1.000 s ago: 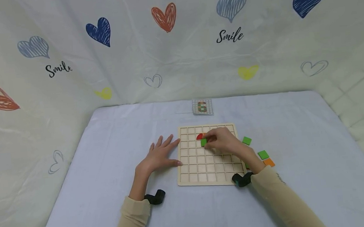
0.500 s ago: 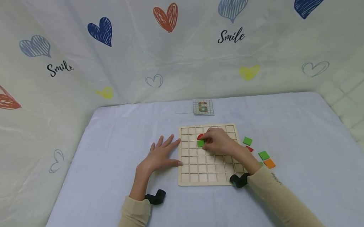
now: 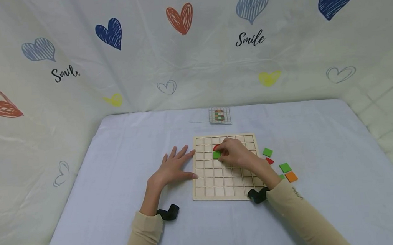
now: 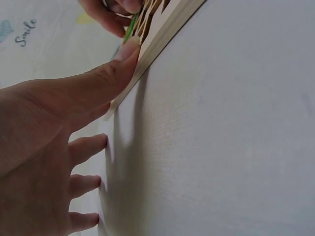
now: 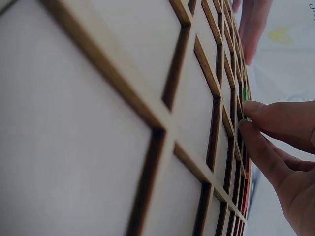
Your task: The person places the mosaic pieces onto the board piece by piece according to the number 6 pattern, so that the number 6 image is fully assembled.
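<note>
In the head view the right hand (image 3: 237, 153) has its thumb and fingers together at a small green tile (image 3: 216, 154), over a wooden grid board (image 3: 210, 193). Just above that tile lies a red piece (image 3: 216, 148), partly covered by the fingers. The right wrist view shows the fingertips (image 5: 246, 112) pinching the green tile (image 5: 244, 93) at the board's surface. With fingers spread, the left hand (image 3: 173, 170) touches the board's left edge; in the left wrist view its thumb (image 4: 110, 73) rests against the board's side (image 4: 170, 29).
Right of the board lie green tiles (image 3: 285, 168), an orange tile (image 3: 291, 176) and a red piece (image 3: 270, 161). A small card (image 3: 220, 115) with a coloured grid pattern lies behind the board. A printed curtain (image 3: 212, 59) hangs beyond the table.
The right hand has shifted slightly left with the green tile, which now sits below the red piece. The red piece beside the board has come into view. The left hand has stayed in place.
</note>
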### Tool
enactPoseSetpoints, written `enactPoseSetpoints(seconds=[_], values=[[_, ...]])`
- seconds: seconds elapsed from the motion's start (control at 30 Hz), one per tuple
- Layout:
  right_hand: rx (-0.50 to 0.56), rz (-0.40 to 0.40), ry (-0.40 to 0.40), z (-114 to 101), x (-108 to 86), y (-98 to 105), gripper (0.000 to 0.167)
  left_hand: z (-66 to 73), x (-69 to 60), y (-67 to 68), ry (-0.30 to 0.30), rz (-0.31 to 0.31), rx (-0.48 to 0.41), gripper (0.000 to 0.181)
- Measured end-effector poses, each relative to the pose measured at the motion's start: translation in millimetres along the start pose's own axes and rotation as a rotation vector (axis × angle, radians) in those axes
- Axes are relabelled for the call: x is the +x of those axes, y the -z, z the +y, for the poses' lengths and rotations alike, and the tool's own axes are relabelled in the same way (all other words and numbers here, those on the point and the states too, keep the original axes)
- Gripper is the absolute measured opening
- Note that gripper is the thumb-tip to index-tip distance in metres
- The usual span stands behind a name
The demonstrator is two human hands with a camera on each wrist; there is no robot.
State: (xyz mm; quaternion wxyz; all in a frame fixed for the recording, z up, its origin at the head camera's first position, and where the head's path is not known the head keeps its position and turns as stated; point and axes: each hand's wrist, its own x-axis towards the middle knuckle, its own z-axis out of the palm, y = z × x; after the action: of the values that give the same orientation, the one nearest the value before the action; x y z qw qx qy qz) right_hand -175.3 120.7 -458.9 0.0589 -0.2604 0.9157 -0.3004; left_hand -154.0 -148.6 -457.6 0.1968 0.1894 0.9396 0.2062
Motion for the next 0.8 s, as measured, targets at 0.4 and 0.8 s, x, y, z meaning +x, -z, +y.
enactPoseSetpoints(seconds=[0.4,0.8], values=[[0.064,-0.007,-0.004,1,-11.3,10,0.027,1.4,-0.4,0.5,0.0,0.002,-0.005,0.09],[0.036,0.048,0.003,15,-36.5,25,0.024,2.9,-1.1,0.9,0.004,0.006,-0.002,0.09]])
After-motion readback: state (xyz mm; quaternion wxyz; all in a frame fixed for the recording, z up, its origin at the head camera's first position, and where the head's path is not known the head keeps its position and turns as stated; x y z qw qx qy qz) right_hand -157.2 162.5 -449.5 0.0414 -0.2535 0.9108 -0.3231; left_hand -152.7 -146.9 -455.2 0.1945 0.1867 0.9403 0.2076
